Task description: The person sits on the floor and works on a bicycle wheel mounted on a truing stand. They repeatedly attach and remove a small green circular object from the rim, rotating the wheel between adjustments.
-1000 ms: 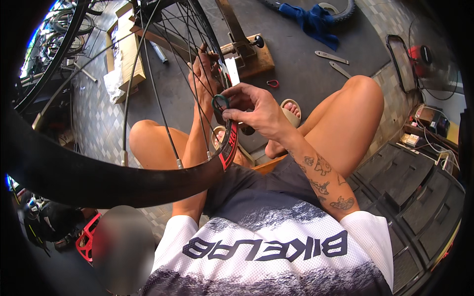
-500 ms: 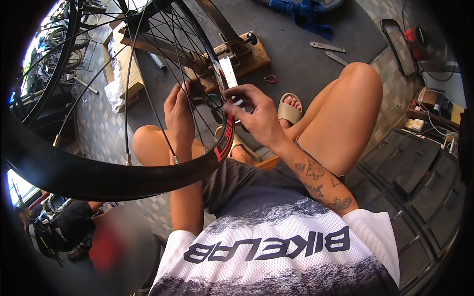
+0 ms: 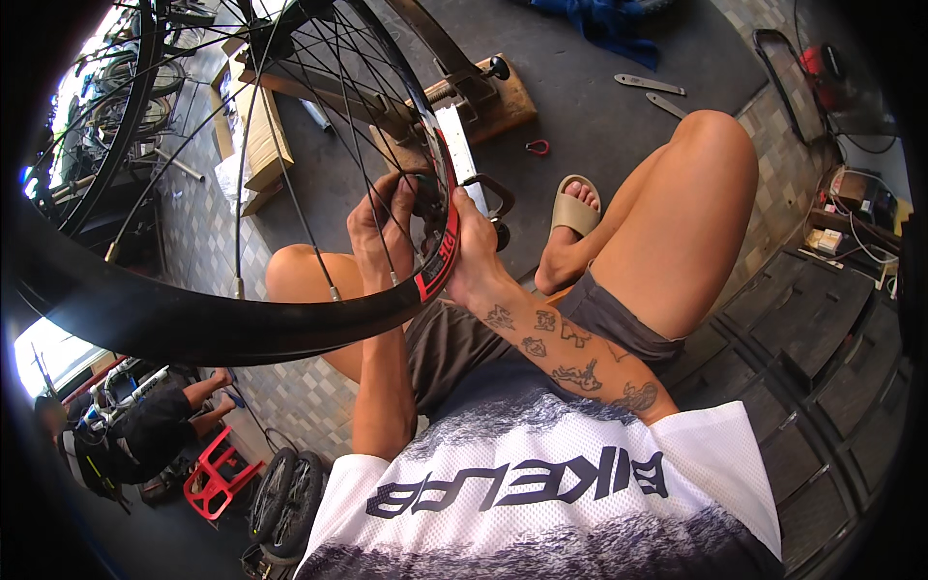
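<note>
A bicycle wheel (image 3: 242, 333) with thin dark spokes fills the upper left, mounted in a truing stand with a wooden base (image 3: 507, 92). My left hand (image 3: 380, 232) reaches up among the spokes, thumb and fingers pinched at the rim's inner side. A small dark round tool (image 3: 422, 184), which looks like a spoke wrench, is in that pinch, partly hidden by fingers and spokes. On the rim's other side, my right hand (image 3: 476, 246) is closed on the red-marked rim, thumb against it. A white-silver bar (image 3: 452, 130) and a dark curved clamp part (image 3: 498, 198) stand just beyond.
Two flat metal tools (image 3: 650, 84) and a small red loop (image 3: 536, 147) lie on the dark mat. A blue cloth (image 3: 609, 29) is farther off. Left are a cardboard box (image 3: 266, 159), a red stool (image 3: 220, 474), small tyres (image 3: 290, 503) and another person (image 3: 145, 435). Dark drawers (image 3: 793, 329) line the right.
My right hand has gone from loosely spread beside the rim to gripping it. My left fingers have moved right onto the small tool. The spokes have shifted slightly; the red stool shows now.
</note>
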The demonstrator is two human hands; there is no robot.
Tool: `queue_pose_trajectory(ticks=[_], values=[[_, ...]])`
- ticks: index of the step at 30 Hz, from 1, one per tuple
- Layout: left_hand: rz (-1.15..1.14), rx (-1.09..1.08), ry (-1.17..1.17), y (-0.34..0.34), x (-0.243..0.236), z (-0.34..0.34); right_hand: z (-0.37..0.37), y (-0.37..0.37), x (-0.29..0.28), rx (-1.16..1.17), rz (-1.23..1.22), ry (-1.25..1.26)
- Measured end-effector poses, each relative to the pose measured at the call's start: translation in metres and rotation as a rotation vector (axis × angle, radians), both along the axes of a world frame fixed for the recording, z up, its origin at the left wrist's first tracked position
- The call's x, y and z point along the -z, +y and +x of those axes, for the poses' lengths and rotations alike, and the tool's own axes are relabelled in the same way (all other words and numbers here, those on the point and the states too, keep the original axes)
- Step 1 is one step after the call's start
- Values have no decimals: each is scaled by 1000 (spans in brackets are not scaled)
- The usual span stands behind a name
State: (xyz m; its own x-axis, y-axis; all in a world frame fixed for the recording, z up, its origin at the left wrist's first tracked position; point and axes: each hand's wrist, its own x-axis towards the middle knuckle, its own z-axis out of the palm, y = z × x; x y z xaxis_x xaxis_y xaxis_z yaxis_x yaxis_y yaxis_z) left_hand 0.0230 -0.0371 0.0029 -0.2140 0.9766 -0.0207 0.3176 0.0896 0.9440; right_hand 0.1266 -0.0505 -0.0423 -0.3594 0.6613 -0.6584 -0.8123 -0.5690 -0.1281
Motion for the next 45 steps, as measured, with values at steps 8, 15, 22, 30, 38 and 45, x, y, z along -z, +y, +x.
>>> queue_pose_trajectory(ticks=[8, 15, 22, 30, 38, 45], values=[[67, 34, 314, 8, -22, 2, 2, 8, -2, -26, -41, -12], [-178, -36, 411, 18, -35, 17, -2, 7, -3, -21, 23, -122], [-210, 92, -177, 18, -25, -10, 6, 5, -2, -94, 30, -50], [-252, 159, -379, 13, -10, -14, 10, 4, 2, -93, 138, -16], [-51, -115, -126, 18, -15, 27, 3, 9, -5, -49, -2, -45], [-108, -34, -91, 11, -23, 9, 7, 8, 2, -90, 32, -57]])
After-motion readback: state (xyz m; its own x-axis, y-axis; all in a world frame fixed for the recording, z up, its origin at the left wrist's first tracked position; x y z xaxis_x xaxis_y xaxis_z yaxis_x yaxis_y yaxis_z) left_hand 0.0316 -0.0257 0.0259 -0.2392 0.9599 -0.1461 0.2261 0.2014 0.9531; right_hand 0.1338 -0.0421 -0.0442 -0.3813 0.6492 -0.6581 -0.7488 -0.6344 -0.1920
